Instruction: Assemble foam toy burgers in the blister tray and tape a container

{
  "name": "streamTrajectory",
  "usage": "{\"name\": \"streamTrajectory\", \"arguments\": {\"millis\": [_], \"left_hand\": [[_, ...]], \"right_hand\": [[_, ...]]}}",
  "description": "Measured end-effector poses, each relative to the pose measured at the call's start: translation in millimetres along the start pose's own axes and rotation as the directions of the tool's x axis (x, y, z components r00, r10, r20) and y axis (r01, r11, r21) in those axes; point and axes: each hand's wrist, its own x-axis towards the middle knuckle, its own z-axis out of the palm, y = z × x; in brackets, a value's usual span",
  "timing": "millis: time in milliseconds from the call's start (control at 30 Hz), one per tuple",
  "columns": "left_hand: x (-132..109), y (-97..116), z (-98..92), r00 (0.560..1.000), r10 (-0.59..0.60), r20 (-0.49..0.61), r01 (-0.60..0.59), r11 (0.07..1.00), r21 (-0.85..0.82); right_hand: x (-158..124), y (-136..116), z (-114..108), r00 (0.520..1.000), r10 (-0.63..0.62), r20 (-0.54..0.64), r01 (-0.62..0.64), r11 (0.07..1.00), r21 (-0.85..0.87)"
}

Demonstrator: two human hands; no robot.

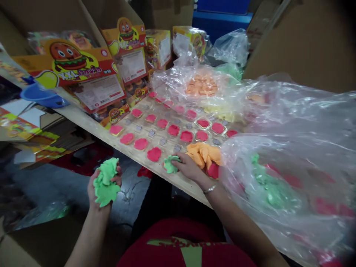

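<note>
At the far left I had a blue bowl [41,97] near the table's edge; just right of it stood printed boxes [75,63] with a cartoon burger on their headers, a row of them running back along the table [183,181].

Next came the left hand [92,188], held off the table's near edge; it was cupped, palm upward, its fingers curled about a stack of soft green pieces [107,181], jagged at the rim like leaves; the pile hid most of the palm from me.

Beyond it lay rows of red pieces [154,154] with wavy outlines, many seated in clear packaging, and small grey star shapes [152,133] showed between them.

The right hand [187,164] was low at the near edge, nearly closed, its thumb laid over a single green piece [170,164] and pinching it; that piece was at the end of the nearest red row; I could not tell where the hidden fingertips met it; a bracelet [209,189] circled the wrist.

Just behind that wrist sat a heap of orange pieces [204,154]; farther right, clear plastic bags [294,107] spread over the table, more green showing through one.
</note>
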Motion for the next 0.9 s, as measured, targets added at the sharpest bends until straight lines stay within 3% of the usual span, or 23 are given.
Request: {"name": "streamTrajectory", "arguments": {"millis": [100, 167, 333, 400, 467, 600, 733, 900], "left_hand": [[7.0, 9.7, -12.6, 0.999, 0.02, -0.036, -0.022, 0.999, -0.037], [13.2, 9.2, -17.3, 0.999, 0.004, -0.033, -0.006, 0.999, -0.043], [26.2, -5.9, -25.5, 0.994, -0.109, 0.016, 0.109, 0.994, -0.001], [28.1, -18.5, -24.7, 0.978, -0.209, 0.026, 0.206, 0.974, 0.09], [28.3, -32.7, -20.1, 0.956, -0.293, 0.022, 0.285, 0.943, 0.174], [25.4, -49.7, -8.9, 0.946, -0.32, 0.044, 0.307, 0.934, 0.184], [21.0, -39.7, -14.3, 0.963, -0.27, 0.006, 0.265, 0.949, 0.172], [19.1, -22.2, -30.2, 0.973, -0.211, -0.09, 0.224, 0.959, 0.174]], "right_hand": [[45.5, 4.0, 27.9, 0.991, 0.077, 0.114, -0.092, 0.986, 0.14], [57.3, 1.5, 32.0, 0.988, 0.088, 0.127, -0.109, 0.979, 0.173], [34.8, -7.6, -7.7, 0.989, 0.104, 0.108, -0.125, 0.969, 0.211], [25.5, -7.9, -19.4, 0.983, 0.104, 0.151, -0.123, 0.985, 0.124], [27.4, -5.5, -16.1, 0.98, 0.056, 0.191, -0.059, 0.998, 0.011], [61.1, 0.8, 23.3, 0.985, -0.059, 0.159, 0.092, 0.974, -0.207], [92.1, 3.9, 55.2, 0.992, -0.054, 0.111, 0.096, 0.906, -0.412], [96.7, 8.1, 58.6, 0.996, 0.007, 0.084, 0.048, 0.767, -0.64]]}}
